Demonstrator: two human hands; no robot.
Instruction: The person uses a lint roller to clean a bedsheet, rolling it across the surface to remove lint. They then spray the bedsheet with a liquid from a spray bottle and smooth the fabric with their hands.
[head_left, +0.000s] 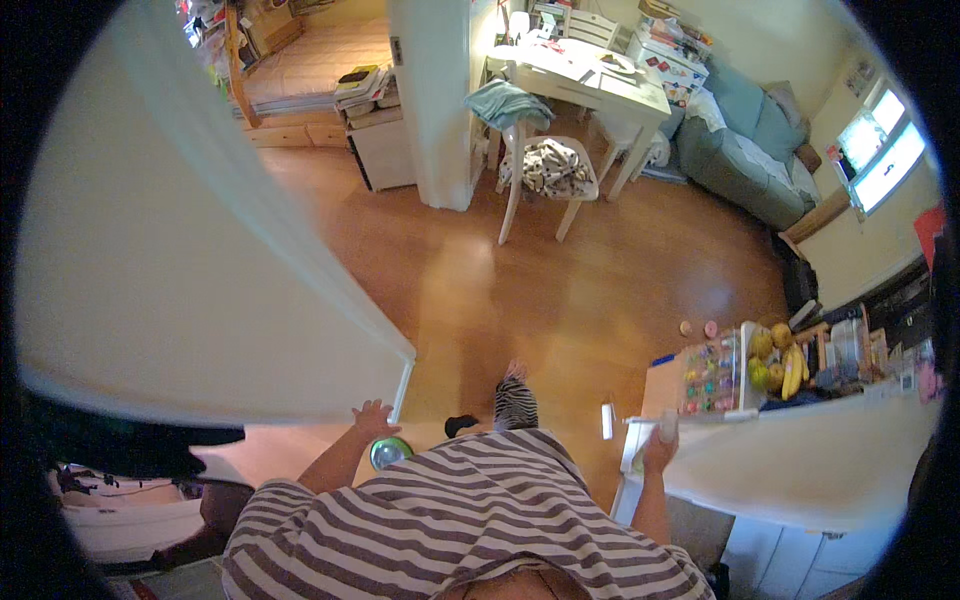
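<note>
My left hand (375, 420) has its fingers spread and holds nothing. It is beside the end edge of a white wall or partition (225, 285); I cannot tell if they touch. Just below that hand shows a round, shiny green object (391, 453). On the other side, my right hand (658, 454) is closed around a small pale, translucent object (669, 426), too blurred to name. That hand is by a white door frame or panel end (636, 433). One bare foot (515, 369) in striped trousers steps forward on the wooden floor (450, 300).
At right, a fruit tray (745, 367) bears bananas (792, 371) and round fruit, beside a rack of small colourful items (709, 379). A white chair (511, 187) with cloths stands by a white table (645, 101). A grey-green sofa (739, 176) is behind. A small white object (607, 421) is near the right frame.
</note>
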